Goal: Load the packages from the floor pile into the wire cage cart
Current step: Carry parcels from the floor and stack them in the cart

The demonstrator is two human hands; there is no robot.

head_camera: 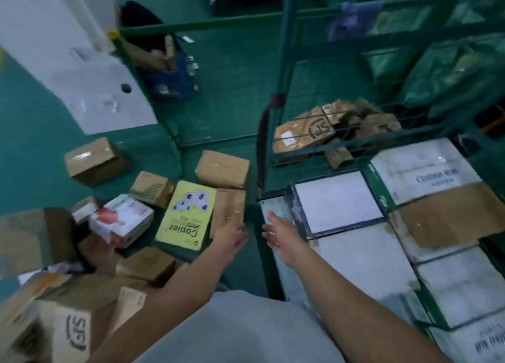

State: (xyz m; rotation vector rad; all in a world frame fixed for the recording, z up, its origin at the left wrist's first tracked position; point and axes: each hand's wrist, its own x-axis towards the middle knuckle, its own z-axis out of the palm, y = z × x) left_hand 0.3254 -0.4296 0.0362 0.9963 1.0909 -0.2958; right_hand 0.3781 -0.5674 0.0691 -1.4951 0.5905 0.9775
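Currently both arms reach forward between the wire cage cart (276, 95) and the floor pile (131, 226).
Left hand (231, 235) and right hand (281, 237): fingers straight, loosely spread, holding nothing; left fingertips overlap a brown box (228, 207) beside the yellow copier-paper package (188, 212).

Motion blur is smearing the whole view, leaving the small print on the yellow copier-paper box (187, 215) unreadable. The bottom edge is cutting off the SF-marked carton (68, 332) at near left. Wire bars are partly hiding the brown parcels (303, 134) inside the far green cage cart (284, 62).
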